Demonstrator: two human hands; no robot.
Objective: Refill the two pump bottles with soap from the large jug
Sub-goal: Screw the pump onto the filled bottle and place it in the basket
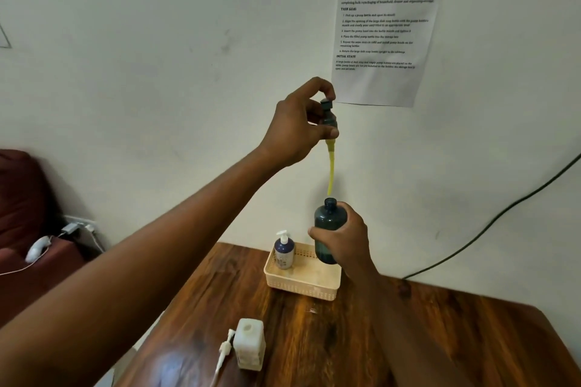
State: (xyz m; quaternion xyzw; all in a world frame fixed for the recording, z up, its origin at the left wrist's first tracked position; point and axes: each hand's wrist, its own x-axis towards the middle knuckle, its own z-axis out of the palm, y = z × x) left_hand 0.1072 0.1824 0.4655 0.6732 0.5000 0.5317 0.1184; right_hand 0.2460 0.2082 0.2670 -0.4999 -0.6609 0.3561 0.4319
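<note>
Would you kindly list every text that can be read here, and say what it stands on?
Paper sheet on the wall:
"TASK ID: 3791"
"DESCRIPTION"
"TASK GOAL"
"INITIAL STATE"
Its title is blurred: roughly "Refill dish soap into multiple pump bottles".
Its body text is too small to read.
The label of the pump bottle in the basket is blurred.

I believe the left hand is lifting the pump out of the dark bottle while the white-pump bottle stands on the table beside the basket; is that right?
Not quite. The head view shows the left hand lifting the pump above the dark bottle, which the right hand holds, but the white-pump bottle stands inside the basket, not beside it.
</note>
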